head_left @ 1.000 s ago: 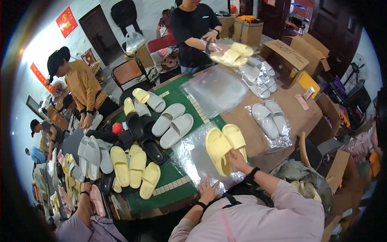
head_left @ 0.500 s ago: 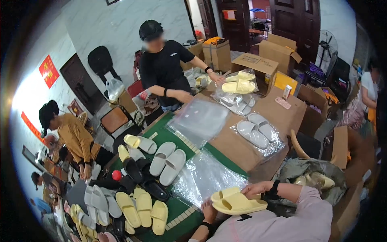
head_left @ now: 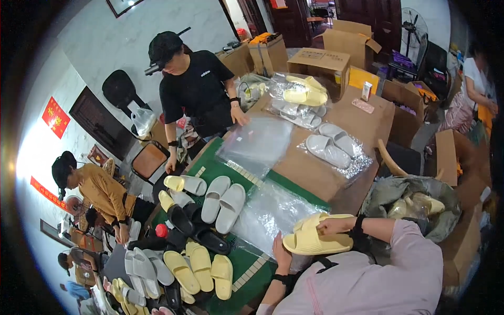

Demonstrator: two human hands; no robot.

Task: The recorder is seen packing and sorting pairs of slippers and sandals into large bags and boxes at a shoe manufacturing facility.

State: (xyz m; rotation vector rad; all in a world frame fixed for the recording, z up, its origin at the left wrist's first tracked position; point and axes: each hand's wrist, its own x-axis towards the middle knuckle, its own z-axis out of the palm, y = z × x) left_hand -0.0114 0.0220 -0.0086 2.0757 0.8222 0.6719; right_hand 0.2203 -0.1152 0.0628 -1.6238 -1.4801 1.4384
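My right hand [head_left: 337,226] grips a pair of pale yellow slippers [head_left: 315,242], its fingers at their heel end. My left hand [head_left: 282,254] is beside the slippers' toe end, fingers closed at the near edge of a clear plastic bag [head_left: 278,207]; the exact grip is partly hidden. That bag lies on a stack of similar bags on the green table mat. To the left are grey slippers [head_left: 231,207], black slippers [head_left: 211,241] and more yellow slippers [head_left: 181,270].
Across the table, a person in black [head_left: 194,86] stands by another bag stack [head_left: 257,144]. Bagged grey slippers [head_left: 328,149] and bagged yellow slippers [head_left: 304,93] lie on cardboard. An open sack [head_left: 378,197] stands at right, near a curved chair arm [head_left: 388,160]. Cartons [head_left: 320,63] stand behind.
The view has shifted slightly. The person opposite has drawn a hand back from the bagged yellow slippers and lowered the other. My right hand still holds the yellow slippers, and my left stays close to them.
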